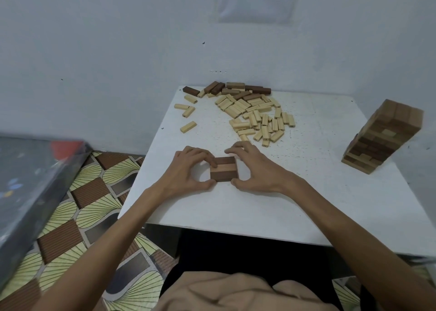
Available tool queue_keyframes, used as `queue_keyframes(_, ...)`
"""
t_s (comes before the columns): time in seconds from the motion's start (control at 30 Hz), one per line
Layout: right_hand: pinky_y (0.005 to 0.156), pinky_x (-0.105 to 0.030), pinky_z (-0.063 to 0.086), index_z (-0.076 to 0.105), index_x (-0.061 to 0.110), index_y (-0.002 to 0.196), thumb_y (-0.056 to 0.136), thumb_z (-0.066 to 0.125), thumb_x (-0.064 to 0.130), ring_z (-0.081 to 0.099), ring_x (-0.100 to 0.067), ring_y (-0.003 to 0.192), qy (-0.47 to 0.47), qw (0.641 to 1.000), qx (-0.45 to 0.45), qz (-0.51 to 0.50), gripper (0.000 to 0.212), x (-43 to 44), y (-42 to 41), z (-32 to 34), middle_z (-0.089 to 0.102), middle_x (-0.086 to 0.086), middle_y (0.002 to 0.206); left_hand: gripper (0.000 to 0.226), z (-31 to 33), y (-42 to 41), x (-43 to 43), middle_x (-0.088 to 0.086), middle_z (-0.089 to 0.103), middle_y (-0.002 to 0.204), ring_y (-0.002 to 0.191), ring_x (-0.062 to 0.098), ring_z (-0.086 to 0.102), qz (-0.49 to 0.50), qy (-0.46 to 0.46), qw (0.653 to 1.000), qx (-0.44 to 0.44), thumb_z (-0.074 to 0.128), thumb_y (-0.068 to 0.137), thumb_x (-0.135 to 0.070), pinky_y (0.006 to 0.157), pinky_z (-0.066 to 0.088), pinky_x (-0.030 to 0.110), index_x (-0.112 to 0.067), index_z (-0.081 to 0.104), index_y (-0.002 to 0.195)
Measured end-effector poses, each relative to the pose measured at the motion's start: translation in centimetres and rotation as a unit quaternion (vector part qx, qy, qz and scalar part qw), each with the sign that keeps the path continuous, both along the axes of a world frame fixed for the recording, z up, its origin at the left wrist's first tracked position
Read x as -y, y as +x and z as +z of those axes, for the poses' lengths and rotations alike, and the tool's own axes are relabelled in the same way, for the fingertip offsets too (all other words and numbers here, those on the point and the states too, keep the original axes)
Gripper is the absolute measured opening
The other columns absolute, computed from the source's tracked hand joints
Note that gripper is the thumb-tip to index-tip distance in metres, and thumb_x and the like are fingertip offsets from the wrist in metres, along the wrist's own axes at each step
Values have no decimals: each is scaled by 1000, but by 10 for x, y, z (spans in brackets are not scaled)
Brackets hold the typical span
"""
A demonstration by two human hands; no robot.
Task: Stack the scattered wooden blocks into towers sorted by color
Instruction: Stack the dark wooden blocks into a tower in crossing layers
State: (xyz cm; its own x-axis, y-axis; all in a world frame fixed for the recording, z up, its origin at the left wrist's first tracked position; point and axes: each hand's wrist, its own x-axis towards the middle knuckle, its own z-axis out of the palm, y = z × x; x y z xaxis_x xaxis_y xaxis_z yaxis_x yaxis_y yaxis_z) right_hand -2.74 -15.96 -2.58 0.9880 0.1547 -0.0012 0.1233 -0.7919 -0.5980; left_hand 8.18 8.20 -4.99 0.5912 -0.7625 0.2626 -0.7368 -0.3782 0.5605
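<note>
A low stack of brown blocks [223, 169] stands near the middle of the white table [306, 204]. My left hand [188, 171] grips its left side between thumb and fingers. My right hand [253, 166] grips its right side the same way. Behind them lies a heap of scattered light blocks [257, 116]. Several dark brown blocks [236, 90] lie along the far edge. A tall tower of brown blocks [382, 136] stands at the table's right edge.
A few loose light blocks [187, 112] lie at the far left of the table. A grey wall rises just behind the table. A patterned floor mat [94, 207] and a dark board [28, 188] are on the left.
</note>
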Motion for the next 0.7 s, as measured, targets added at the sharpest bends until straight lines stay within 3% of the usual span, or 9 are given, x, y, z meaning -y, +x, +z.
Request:
queue_keyframes(0.17,107,-34,41,58,30,120,86,74,30,43,-9,125,32,997,63,5,38,1,-8,-8,54,17,125,37,2,-1,2,-24,61,121,119,9,49,0,-2,1000,-8,77,70,-51,102,35,39,-38,63,102)
queue_keyframes(0.53,101,-34,43,62,30,114,82,78,37,47,-7,114,1,994,111,10,37,19,-1,10,57,17,117,35,31,11,18,-17,69,114,107,13,56,-60,-35,997,-28,80,69,-46,97,42,43,-34,67,100)
queue_keyframes(0.7,93,-25,41,64,30,112,81,79,37,47,-5,110,-6,991,132,-13,35,42,1,42,58,16,113,37,61,25,45,-14,69,116,108,20,55,-94,-47,994,-34,80,70,-44,92,46,43,-34,67,103)
